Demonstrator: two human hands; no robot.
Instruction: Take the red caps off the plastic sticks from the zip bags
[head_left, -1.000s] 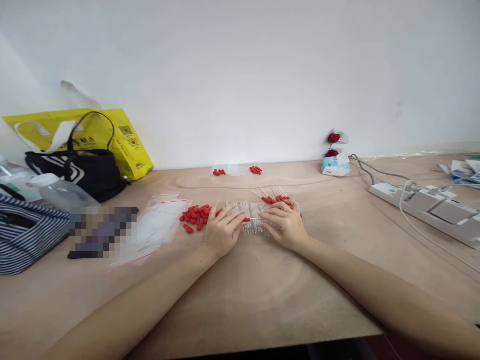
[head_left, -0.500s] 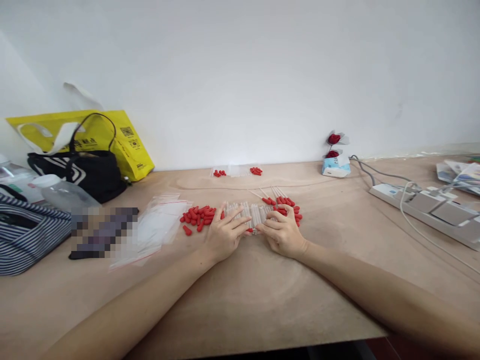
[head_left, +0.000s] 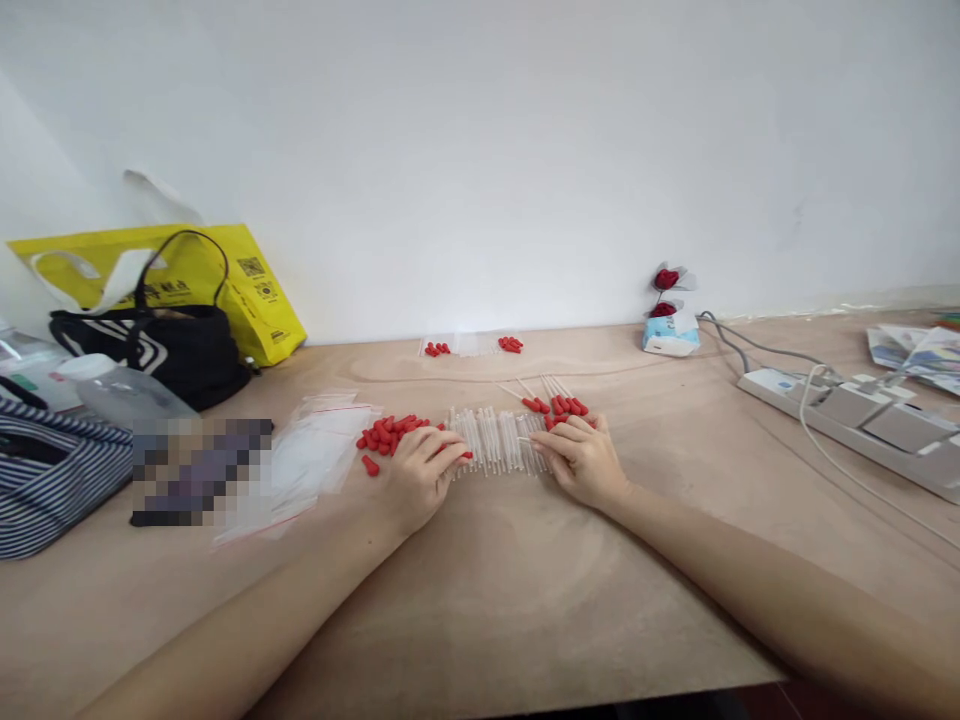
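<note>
My left hand (head_left: 418, 478) is closed, with a small red bulb-shaped piece (head_left: 467, 455) at its fingertips. My right hand (head_left: 589, 462) pinches a thin white stick (head_left: 524, 438) whose tip points left. Between the hands, a row of clear and whitish sticks (head_left: 491, 440) lies side by side on the table. Beside my left hand is a heap of red bulb-shaped pieces (head_left: 386, 433). Behind my right hand lie white sticks with red ends (head_left: 568, 405), and more red pieces there are partly covered by the fingers.
Flat clear plastic bags (head_left: 319, 455) lie to the left on the wooden table (head_left: 510, 600). Farther left stand a striped bag (head_left: 60, 480), a bottle (head_left: 127, 390) and a yellow bag (head_left: 259, 290). A power strip (head_left: 847, 415) with cables lies to the right.
Both hands have drawn apart, uncovering the row of sticks between them. The red piece has moved left with my left hand. A white stick now shows in my right fingers.
</note>
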